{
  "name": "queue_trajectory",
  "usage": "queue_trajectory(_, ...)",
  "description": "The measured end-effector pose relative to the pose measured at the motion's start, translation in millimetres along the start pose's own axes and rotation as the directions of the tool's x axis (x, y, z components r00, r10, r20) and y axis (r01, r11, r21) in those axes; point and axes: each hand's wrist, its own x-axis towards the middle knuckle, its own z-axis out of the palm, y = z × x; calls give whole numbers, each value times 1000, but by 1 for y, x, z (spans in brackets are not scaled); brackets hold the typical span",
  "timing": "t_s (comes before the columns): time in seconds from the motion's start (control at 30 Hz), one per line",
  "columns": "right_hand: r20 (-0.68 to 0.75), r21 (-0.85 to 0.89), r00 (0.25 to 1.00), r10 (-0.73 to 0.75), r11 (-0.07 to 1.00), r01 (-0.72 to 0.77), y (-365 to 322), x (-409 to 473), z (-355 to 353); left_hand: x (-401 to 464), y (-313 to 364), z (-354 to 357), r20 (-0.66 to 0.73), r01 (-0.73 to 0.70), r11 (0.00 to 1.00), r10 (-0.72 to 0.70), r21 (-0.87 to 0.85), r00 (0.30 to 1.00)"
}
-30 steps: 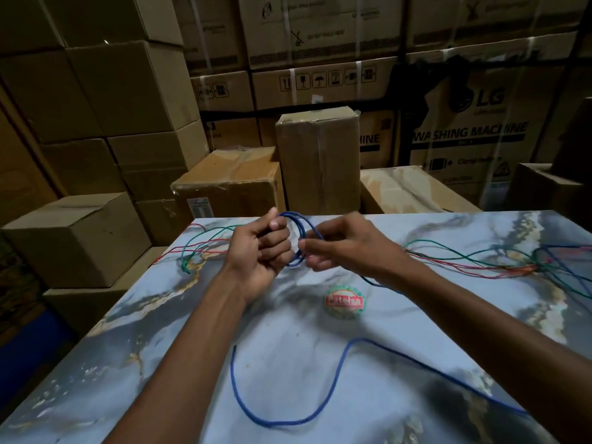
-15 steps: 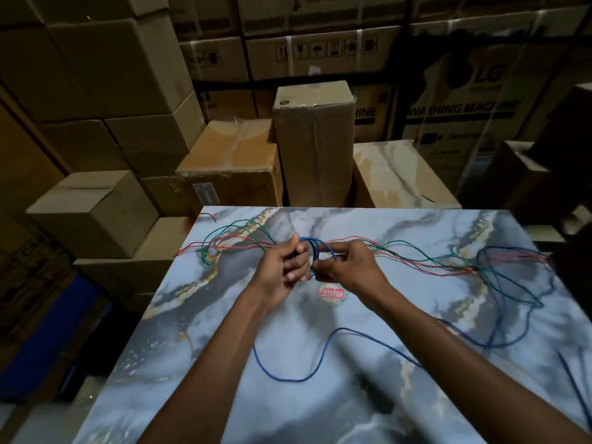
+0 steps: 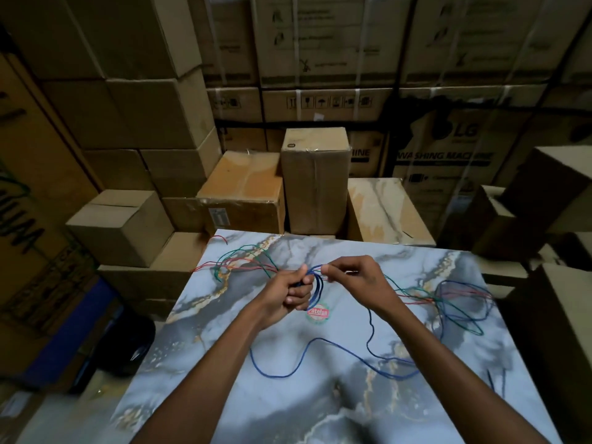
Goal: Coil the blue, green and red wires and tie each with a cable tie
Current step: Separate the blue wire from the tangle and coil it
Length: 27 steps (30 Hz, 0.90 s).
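Note:
My left hand (image 3: 290,291) grips a small coil of the blue wire (image 3: 317,288) above the marble-patterned table (image 3: 320,405). My right hand (image 3: 355,277) pinches the same blue wire at the top of the coil. The loose tail of the blue wire runs under my right forearm and loops across the table near me. The green wire (image 3: 243,251) and the red wire (image 3: 208,266) lie in loose tangles behind my hands, spreading to the table's left and right sides. No cable tie is visible.
A round red and green sticker (image 3: 317,312) sits on the table just under the coil. Cardboard boxes (image 3: 314,177) are stacked close behind the table and on both sides. A dark object (image 3: 128,341) lies on the floor at the left.
The view has pulled back and tilted. My right hand has lifted another turn of blue wire over the coil, and the loose blue loop on the table has drawn in shorter.

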Motion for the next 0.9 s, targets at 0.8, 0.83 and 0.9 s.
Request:
queue_trajectory(0.8,-273,152,951,145,983,-107,60,-39,4,16,12,-84,-273,-144,791,-30,-595,962)
queue_trajectory(0.83,-317,34,948,39,999,-30,59,-40,8,19,12,-88,-295,-149,796,-39,-587,955)
queue_trajectory(0.9,-298,-273,928,-224,951,141,58,-43,21,24,9,-91,-331,-151,809,-56,-568,942)
